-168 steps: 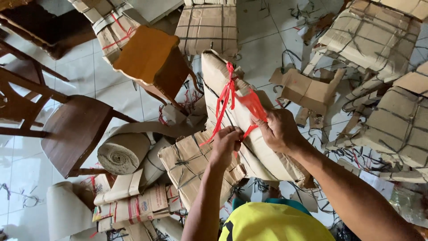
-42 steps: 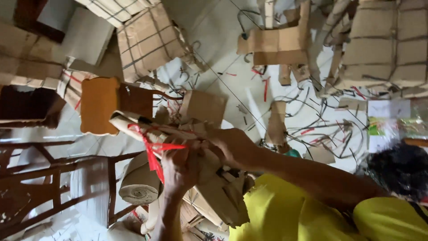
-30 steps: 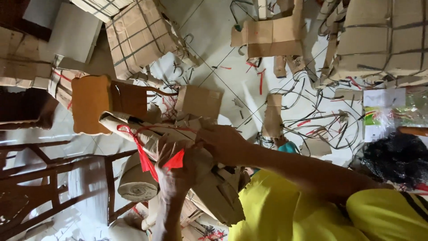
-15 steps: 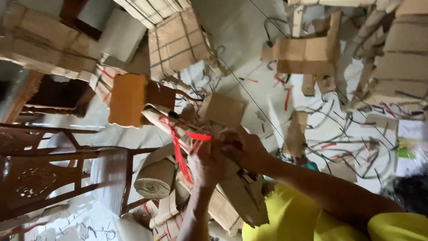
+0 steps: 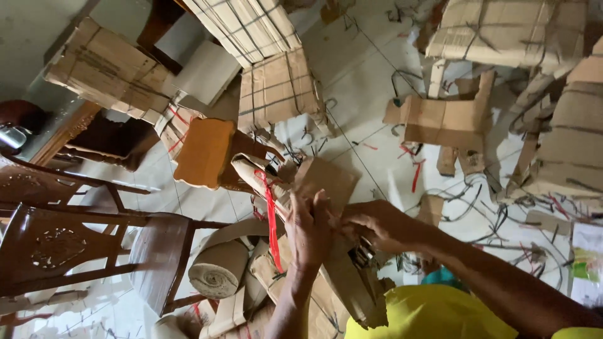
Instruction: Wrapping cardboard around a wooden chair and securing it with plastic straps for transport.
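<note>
Where the white tile floor (image 5: 370, 119) lies littered with strapped cardboard bundles, you hold a long cardboard-wrapped furniture piece (image 5: 326, 251) at centre, long axis running up-left to lower-right. Your left hand (image 5: 309, 229) lies flat against it, fingers extended. Your right hand (image 5: 377, 225) clasps its wrap. The red ribbon (image 5: 271, 216) hangs just left of your nearer left hand.

Cardboard-wrapped furniture piece (image 5: 314, 207) with a red plastic string (image 5: 271, 216)

The long brown wrapped piece is leaning tilted, its upper end pointing up-left toward an orange stool; the red string is looping around that end and hanging down its side, loose.
</note>
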